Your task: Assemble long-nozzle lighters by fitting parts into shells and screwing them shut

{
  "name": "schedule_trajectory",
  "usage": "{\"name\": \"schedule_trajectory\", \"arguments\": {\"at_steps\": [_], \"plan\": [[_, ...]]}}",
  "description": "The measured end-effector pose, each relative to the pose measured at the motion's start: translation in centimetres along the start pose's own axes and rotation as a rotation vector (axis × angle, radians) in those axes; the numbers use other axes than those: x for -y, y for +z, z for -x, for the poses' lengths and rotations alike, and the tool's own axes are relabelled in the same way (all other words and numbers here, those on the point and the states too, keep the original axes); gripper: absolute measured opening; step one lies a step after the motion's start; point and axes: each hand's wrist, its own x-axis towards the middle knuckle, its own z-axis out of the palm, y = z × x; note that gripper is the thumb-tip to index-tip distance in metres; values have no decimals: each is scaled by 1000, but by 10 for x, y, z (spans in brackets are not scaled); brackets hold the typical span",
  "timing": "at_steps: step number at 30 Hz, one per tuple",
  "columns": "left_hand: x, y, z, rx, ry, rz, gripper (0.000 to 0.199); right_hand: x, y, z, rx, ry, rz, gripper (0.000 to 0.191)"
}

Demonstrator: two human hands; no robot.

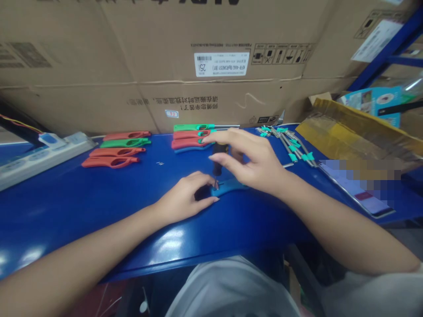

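Observation:
In the head view my right hand (254, 160) grips the dark handle of a screwdriver (217, 167), which stands upright with its tip down on a blue lighter casing (228, 187). The casing lies flat on the blue table, partly covered by my right hand. My left hand (188, 196) pinches the casing's left end between thumb and fingers, close to the screwdriver tip. Whether a screw sits under the tip I cannot make out. Just beyond my hands lie a green lighter (193, 127) with a metal tube and red casings (187, 144).
Red and green casings (112, 163) lie at the left beside a white power strip (42, 158). Tiny screws (160, 163) rest on the table. Metal tubes with green tips (294, 145), a phone (357, 189) and a yellow-taped box (357, 132) are right. A large carton (132, 66) stands behind.

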Motion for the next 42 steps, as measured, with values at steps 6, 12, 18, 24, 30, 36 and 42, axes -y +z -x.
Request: {"name": "schedule_trajectory", "arguments": {"at_steps": [6, 12, 18, 24, 30, 36, 42], "plan": [[2, 1, 0, -1, 10, -2, 19, -1, 1, 1, 55, -31, -71, 36], [3, 2, 0, -8, 20, 3, 21, 0, 3, 3, -51, -65, 27, 28], [2, 1, 0, 2, 6, 3, 20, -4, 4, 3, 24, 19, -103, 31], [2, 1, 0, 0, 11, 5, 19, -5, -1, 0, 50, -37, -42, 31], [2, 1, 0, -1, 5, -3, 20, -3, -2, 0, 27, -31, -10, 29], [1, 1, -1, 0, -2, 13, 19, -5, -2, -1, 99, -10, -129, 35], [0, 0, -1, 9, -1, 4, 19, -6, -3, 0, 42, -58, 33, 34]]}}
